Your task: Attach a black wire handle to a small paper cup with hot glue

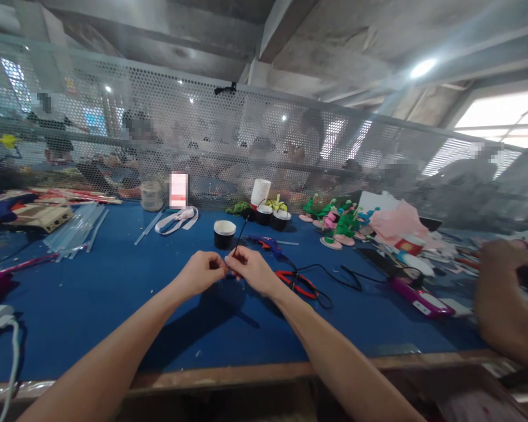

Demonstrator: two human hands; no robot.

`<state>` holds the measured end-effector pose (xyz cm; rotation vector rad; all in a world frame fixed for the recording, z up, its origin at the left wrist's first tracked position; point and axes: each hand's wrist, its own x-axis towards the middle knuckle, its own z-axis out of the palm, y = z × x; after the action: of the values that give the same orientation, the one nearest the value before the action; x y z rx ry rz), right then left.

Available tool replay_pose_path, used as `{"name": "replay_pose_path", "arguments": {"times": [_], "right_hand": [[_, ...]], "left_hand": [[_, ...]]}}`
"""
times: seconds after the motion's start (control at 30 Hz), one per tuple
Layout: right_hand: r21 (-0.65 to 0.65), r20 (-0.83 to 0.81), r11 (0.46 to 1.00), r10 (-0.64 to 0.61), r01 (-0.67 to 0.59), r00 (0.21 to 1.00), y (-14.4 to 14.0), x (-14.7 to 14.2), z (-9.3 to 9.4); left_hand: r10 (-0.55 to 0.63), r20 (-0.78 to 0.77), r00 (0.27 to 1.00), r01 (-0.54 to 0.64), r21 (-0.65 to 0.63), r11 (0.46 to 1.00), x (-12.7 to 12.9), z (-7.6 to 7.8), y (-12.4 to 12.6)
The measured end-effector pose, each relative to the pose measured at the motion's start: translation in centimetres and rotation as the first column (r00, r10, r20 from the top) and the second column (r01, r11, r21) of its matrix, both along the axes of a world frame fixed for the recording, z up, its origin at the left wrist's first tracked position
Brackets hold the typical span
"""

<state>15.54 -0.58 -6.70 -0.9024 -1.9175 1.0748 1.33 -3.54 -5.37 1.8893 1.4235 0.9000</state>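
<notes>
Above the middle of the blue table, my left hand (202, 271) and my right hand (254, 271) meet at the fingertips. A thin black strip, perhaps a wire or pipe cleaner (242, 232), rises from the pinch of my right hand. The left fingers are pinched too, but what lies between them is hidden. Just behind the hands stands a black paper cup (224, 235) with a white inside. A blue glue gun (266, 244) lies to the right, near red-handled pliers (297, 284).
Clear glue sticks (77, 230) and a white ribbon (177, 220) lie left. Behind are small black buckets (280, 220) and stacked white cups (261, 192). Green craft plants (347, 223) and a purple glue gun (422, 298) sit right, where another person's arm (501, 299) reaches in. Perforated mesh (193, 135) closes the back.
</notes>
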Motion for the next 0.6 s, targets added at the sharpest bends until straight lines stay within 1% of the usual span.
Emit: {"name": "replay_pose_path", "arguments": {"times": [0.07, 0.17, 0.23, 0.37, 0.5, 0.6], "right_hand": [[0.025, 0.016, 0.999, -0.035, 0.035, 0.999, 0.0, 0.05, 0.06], [0.103, 0.056, 0.988, -0.12, 0.114, 0.991, -0.03, -0.07, 0.02], [0.138, 0.061, 0.98, -0.155, 0.146, 0.986, -0.06, -0.22, -0.06], [0.162, 0.056, 0.971, -0.186, 0.174, 0.981, -0.18, -0.48, -0.17], [0.167, 0.065, 0.97, -0.187, 0.174, 0.98, -0.25, -0.55, -0.13], [0.181, 0.069, 0.969, -0.186, 0.171, 0.98, -0.19, -0.5, -0.11]], "left_hand": [[0.003, -0.01, 1.0, -0.003, 0.019, 1.0, 0.05, 0.05, -0.04], [0.035, -0.086, 0.996, -0.027, 0.096, 0.995, 0.25, 0.26, -0.12], [0.053, -0.124, 0.991, -0.037, 0.128, 0.991, 0.35, 0.37, -0.18], [0.03, -0.116, 0.993, -0.018, 0.109, 0.994, 0.3, 0.29, -0.21], [0.017, -0.089, 0.996, -0.008, 0.097, 0.995, 0.13, -0.07, -0.04], [0.009, -0.099, 0.995, 0.001, 0.096, 0.995, 0.04, -0.17, 0.08]]}}
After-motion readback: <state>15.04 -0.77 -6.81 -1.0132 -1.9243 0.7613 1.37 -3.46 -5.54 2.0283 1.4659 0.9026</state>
